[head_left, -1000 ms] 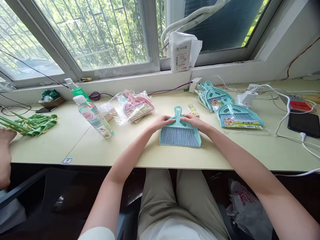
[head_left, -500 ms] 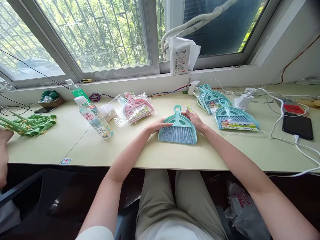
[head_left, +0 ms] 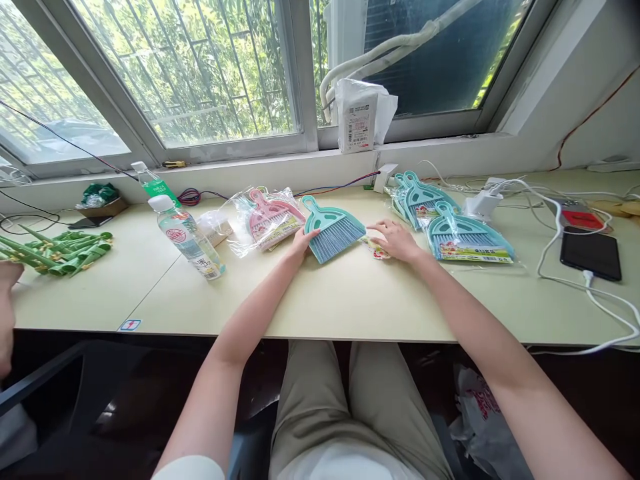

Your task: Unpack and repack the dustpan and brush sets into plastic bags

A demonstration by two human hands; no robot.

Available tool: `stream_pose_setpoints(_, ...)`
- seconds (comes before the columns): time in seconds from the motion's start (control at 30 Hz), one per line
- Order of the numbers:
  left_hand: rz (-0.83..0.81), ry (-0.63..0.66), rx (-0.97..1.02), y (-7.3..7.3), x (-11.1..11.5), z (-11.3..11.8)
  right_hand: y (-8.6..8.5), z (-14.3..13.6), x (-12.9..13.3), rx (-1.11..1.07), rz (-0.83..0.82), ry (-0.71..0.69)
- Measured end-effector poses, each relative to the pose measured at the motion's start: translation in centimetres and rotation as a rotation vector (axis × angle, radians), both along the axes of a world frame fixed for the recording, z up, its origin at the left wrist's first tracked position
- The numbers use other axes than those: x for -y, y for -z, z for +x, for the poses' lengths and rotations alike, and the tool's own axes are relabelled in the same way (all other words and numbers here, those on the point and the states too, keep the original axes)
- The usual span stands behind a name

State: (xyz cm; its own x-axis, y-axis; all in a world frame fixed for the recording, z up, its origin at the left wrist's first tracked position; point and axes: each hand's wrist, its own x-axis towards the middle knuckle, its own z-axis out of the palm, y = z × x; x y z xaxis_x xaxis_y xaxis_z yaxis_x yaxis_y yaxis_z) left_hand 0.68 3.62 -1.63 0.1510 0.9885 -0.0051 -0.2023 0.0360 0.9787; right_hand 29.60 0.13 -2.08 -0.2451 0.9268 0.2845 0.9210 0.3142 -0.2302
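Observation:
My left hand [head_left: 301,243] grips the left edge of a teal dustpan-and-brush set [head_left: 336,233], thumb on its front. The set is tilted, handle to the upper left and grey-blue bristles to the lower right. My right hand [head_left: 399,240] is just right of the set, fingers stretched out over a small colourful label card [head_left: 378,251] on the table; whether the fingertips press on it I cannot tell. Two or more teal sets in clear wrap, one in front [head_left: 467,235] and others behind [head_left: 417,199], lie to the right.
A wrapped pink set [head_left: 273,217] and two bottles, the front one [head_left: 187,237] clear, stand or lie left. Green stalks [head_left: 75,252] lie by another person's hand [head_left: 7,293]. At right are a phone [head_left: 590,255] and white cables [head_left: 545,267]. A tissue pack [head_left: 358,123] stands on the sill.
The teal set has moved left and tilted, carried by my left hand. My right hand has let go of it and now lies over the label card on the table.

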Motion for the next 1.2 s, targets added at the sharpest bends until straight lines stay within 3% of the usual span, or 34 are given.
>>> stream_pose_setpoints(0.17,-0.025,-0.056,-0.03,-0.7,0.9,0.2,0.9,0.2,-0.6,0.016,-0.105,-0.106)
stream_pose_setpoints(0.33,0.014,-0.073,-0.035,-0.8,1.1,0.3,1.1,0.5,-0.9,-0.078,-0.001,-0.06)
stream_pose_setpoints(0.43,0.023,-0.094,-0.042,-0.6,0.8,0.3,1.0,0.2,-0.7,-0.127,0.002,-0.102)
stream_pose_setpoints(0.63,-0.008,-0.173,-0.022,-0.8,0.7,0.2,0.2,-0.2,-0.5,-0.269,-0.141,-0.249)
stream_pose_setpoints(0.83,-0.006,-0.216,-0.003,-0.5,0.4,0.1,-1.1,0.4,-0.3,-0.254,-0.314,-0.178)
stream_pose_setpoints(0.97,-0.002,-0.236,-0.006,-0.4,0.2,0.1,-1.2,0.5,-0.1,-0.227,-0.152,-0.216)
stream_pose_setpoints(1.1,0.014,-0.23,0.001,-0.3,0.1,-0.1,-1.3,0.1,0.3,-0.404,-0.209,-0.282)
stream_pose_setpoints(1.2,0.029,-0.211,0.007,-0.5,0.4,0.0,-1.9,-1.1,0.8,-0.712,-0.324,-0.267)
